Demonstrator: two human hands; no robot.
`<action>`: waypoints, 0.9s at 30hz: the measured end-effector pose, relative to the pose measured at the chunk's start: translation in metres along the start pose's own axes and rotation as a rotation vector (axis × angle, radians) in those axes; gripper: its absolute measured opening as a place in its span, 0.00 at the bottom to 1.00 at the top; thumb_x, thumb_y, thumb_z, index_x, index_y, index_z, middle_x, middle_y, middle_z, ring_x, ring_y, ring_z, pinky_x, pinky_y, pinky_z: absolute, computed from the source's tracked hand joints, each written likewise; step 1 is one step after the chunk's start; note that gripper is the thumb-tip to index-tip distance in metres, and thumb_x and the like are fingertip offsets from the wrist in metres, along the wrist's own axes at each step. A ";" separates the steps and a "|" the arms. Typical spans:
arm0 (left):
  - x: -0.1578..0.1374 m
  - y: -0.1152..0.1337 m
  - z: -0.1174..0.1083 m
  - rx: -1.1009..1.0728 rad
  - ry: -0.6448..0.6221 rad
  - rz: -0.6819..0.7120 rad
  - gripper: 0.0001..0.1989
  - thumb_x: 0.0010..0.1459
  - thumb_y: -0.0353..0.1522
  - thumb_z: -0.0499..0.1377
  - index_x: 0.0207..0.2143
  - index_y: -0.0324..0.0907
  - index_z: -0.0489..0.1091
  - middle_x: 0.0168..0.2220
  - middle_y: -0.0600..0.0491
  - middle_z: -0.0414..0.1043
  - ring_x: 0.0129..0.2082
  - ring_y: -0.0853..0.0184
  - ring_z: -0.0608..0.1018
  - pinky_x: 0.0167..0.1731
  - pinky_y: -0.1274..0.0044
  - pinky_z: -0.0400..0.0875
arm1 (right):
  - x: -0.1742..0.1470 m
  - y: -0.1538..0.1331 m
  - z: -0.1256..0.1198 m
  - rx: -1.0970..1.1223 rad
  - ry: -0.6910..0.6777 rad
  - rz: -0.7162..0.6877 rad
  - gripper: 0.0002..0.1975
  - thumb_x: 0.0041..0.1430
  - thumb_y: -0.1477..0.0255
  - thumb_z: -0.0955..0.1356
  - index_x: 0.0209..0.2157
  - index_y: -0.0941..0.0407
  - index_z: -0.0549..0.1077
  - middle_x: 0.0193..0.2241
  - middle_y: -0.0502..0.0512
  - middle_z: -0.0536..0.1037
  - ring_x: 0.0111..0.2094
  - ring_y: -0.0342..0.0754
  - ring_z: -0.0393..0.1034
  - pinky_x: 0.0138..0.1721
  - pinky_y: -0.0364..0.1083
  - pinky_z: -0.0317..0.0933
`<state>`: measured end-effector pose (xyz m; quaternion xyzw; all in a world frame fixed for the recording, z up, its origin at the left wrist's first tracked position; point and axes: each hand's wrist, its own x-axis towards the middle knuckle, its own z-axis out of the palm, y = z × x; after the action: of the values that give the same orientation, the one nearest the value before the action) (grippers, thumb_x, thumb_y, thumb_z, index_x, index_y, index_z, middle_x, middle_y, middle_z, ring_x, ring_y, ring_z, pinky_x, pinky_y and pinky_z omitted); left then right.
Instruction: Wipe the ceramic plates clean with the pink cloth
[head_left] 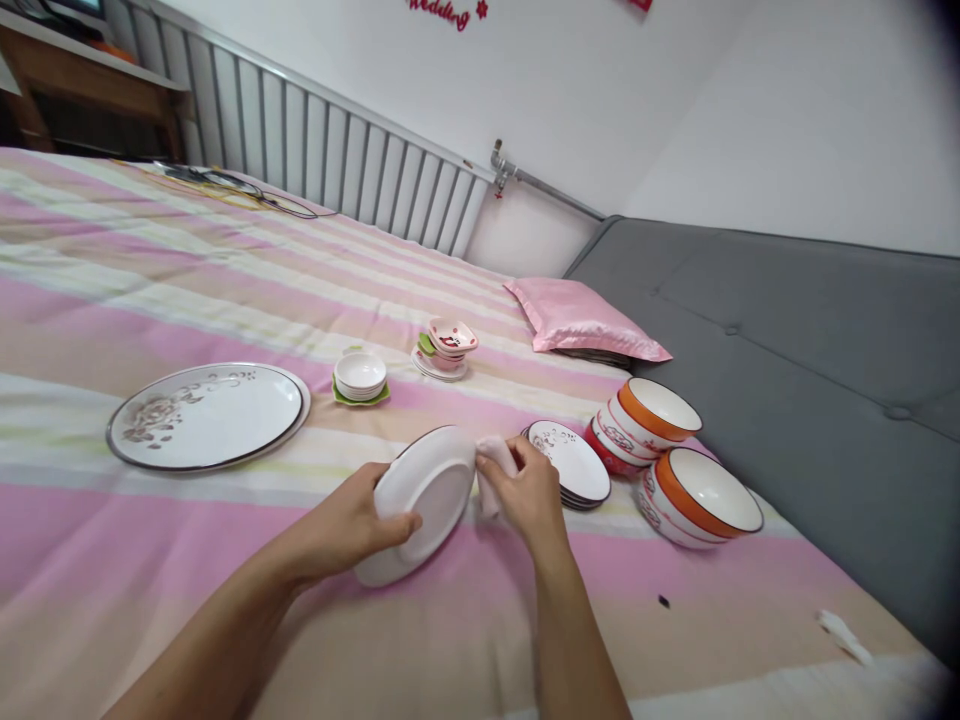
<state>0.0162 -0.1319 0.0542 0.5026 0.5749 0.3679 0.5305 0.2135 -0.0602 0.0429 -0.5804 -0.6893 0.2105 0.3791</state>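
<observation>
My left hand (364, 525) grips a white plate (431, 500) by its left edge, thumb across the underside. The plate is tilted up on edge with its underside facing me. At its right rim, my right hand (525, 485) pinches a pale pink cloth (491, 475) against the plate. Just beyond the right hand lies a stack of dark-rimmed plates (574, 465) with a floral print. Two large oval plates (217, 420), one on the other, rest to the left.
Small white bowls (361, 372) and small patterned dishes (452, 338) stand farther back. Orange-rimmed bowls (701, 505) sit at the right, near the grey headboard (795, 330). A pink pillow (577, 315) lies behind. Cables (232, 185) are at the far left of the striped bedsheet (315, 640).
</observation>
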 end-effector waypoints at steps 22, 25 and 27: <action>0.007 -0.008 -0.003 -0.207 0.038 0.022 0.20 0.40 0.32 0.64 0.39 0.40 0.69 0.32 0.54 0.75 0.32 0.63 0.76 0.30 0.76 0.69 | -0.012 -0.022 0.012 0.358 -0.217 -0.311 0.24 0.59 0.76 0.60 0.57 0.49 0.62 0.57 0.50 0.65 0.58 0.48 0.58 0.59 0.51 0.51; 0.010 -0.011 -0.005 -0.264 0.106 -0.021 0.23 0.39 0.32 0.66 0.41 0.39 0.68 0.35 0.51 0.76 0.35 0.61 0.76 0.31 0.74 0.71 | -0.007 -0.014 0.016 0.351 -0.249 -0.241 0.24 0.58 0.75 0.60 0.56 0.51 0.63 0.53 0.52 0.70 0.54 0.48 0.64 0.55 0.49 0.56; 0.011 -0.012 -0.006 -0.313 0.130 -0.046 0.26 0.38 0.33 0.66 0.42 0.39 0.67 0.36 0.50 0.76 0.35 0.60 0.77 0.31 0.73 0.72 | -0.005 -0.007 0.017 0.322 -0.274 -0.199 0.23 0.57 0.75 0.60 0.55 0.52 0.65 0.50 0.52 0.73 0.51 0.48 0.66 0.53 0.48 0.57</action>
<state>0.0090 -0.1234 0.0412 0.3758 0.5549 0.4724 0.5724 0.1956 -0.0641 0.0359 -0.4076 -0.7456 0.3562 0.3887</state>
